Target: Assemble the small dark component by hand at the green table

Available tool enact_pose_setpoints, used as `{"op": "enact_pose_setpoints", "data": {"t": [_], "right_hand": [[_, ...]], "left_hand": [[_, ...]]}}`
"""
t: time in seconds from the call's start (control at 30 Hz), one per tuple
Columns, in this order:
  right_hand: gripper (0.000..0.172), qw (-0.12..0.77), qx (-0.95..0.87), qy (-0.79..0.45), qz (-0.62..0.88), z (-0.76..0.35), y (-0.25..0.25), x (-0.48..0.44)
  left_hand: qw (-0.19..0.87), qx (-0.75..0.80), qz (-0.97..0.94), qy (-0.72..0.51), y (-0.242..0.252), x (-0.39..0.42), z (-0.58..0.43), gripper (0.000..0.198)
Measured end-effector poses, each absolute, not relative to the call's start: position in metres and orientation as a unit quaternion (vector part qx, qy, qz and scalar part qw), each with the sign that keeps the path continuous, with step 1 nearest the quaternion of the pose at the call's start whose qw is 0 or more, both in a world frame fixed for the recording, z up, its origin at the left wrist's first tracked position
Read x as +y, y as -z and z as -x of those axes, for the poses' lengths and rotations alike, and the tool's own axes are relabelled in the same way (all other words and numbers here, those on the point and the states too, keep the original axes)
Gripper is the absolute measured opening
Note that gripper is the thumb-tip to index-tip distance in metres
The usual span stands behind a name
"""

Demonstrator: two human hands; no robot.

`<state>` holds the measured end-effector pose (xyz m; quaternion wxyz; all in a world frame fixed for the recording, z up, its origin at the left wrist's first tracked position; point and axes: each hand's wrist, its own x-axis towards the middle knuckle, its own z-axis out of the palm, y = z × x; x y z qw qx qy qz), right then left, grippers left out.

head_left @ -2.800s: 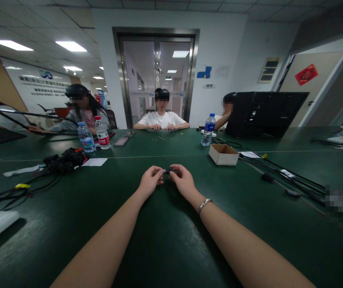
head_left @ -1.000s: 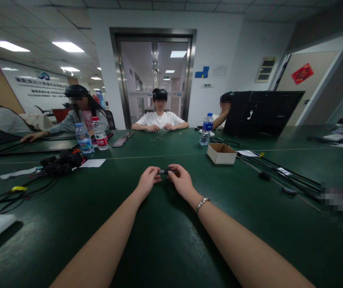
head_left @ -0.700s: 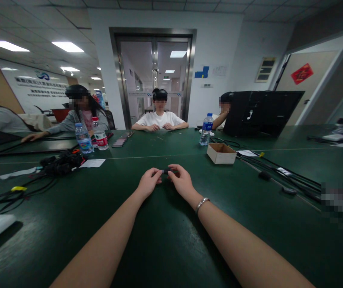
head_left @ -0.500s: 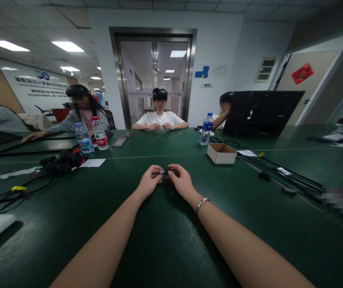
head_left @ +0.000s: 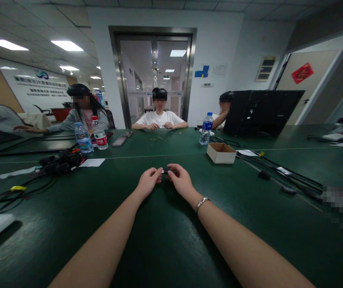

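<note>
My left hand (head_left: pixel 148 181) and my right hand (head_left: pixel 181 180) meet over the middle of the green table (head_left: pixel 165 240). Both pinch a small dark part (head_left: pixel 165 171) between their fingertips, one hand at each end. The part is too small to name. A metal bracelet (head_left: pixel 202 203) sits on my right wrist. Both forearms stretch forward just above the tabletop.
An open cardboard box (head_left: pixel 221 153) stands to the right front, with black cables (head_left: pixel 285 176) beyond it. Two water bottles (head_left: pixel 83 137) and a heap of black gear (head_left: pixel 61 162) lie at the left. Three people sit across the table, beside a black panel (head_left: pixel 261 113).
My hands stay together on the small part; the fingers shift slightly. A person's arm at the far left has moved along the table.
</note>
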<state>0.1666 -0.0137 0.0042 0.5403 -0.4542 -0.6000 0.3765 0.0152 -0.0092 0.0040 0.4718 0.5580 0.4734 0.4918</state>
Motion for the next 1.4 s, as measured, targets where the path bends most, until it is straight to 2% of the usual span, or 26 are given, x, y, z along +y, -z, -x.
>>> {"op": "enact_pose_setpoints", "data": {"t": [0.2, 0.33, 0.47, 0.73, 0.97, 1.03, 1.23, 1.3, 1.4], "right_hand": [[0.027, 0.535, -0.609, -0.376, 0.449, -0.166, -0.007, -0.016], [0.028, 0.540, -0.600, -0.373, 0.457, -0.166, -0.006, -0.015], [0.028, 0.540, -0.597, -0.371, 0.463, -0.166, -0.006, -0.015], [0.028, 0.531, -0.611, -0.374, 0.453, -0.165, -0.006, -0.016], [0.027, 0.539, -0.596, -0.368, 0.467, -0.168, -0.004, -0.013], [0.027, 0.537, -0.599, -0.368, 0.466, -0.168, -0.004, -0.013], [0.027, 0.527, -0.616, -0.369, 0.454, -0.165, -0.006, -0.016], [0.026, 0.527, -0.611, -0.369, 0.461, -0.165, -0.006, -0.016], [0.026, 0.531, -0.599, -0.367, 0.474, -0.166, -0.006, -0.015]], "left_hand": [[0.470, 0.491, -0.544, -0.493, 0.001, -0.003, -0.016, 0.051], [0.476, 0.488, -0.521, -0.514, -0.002, -0.006, -0.019, 0.032], [0.463, 0.485, -0.542, -0.506, -0.007, -0.011, -0.018, 0.026], [0.461, 0.509, -0.536, -0.491, 0.000, -0.004, -0.017, 0.049], [0.469, 0.499, -0.519, -0.511, -0.003, -0.006, -0.020, 0.026], [0.458, 0.503, -0.540, -0.495, -0.002, -0.006, -0.018, 0.029], [0.445, 0.513, -0.551, -0.486, 0.005, -0.001, -0.015, 0.055], [0.448, 0.512, -0.539, -0.496, 0.006, -0.001, -0.016, 0.055], [0.450, 0.505, -0.533, -0.509, 0.004, -0.003, -0.018, 0.044]]}}
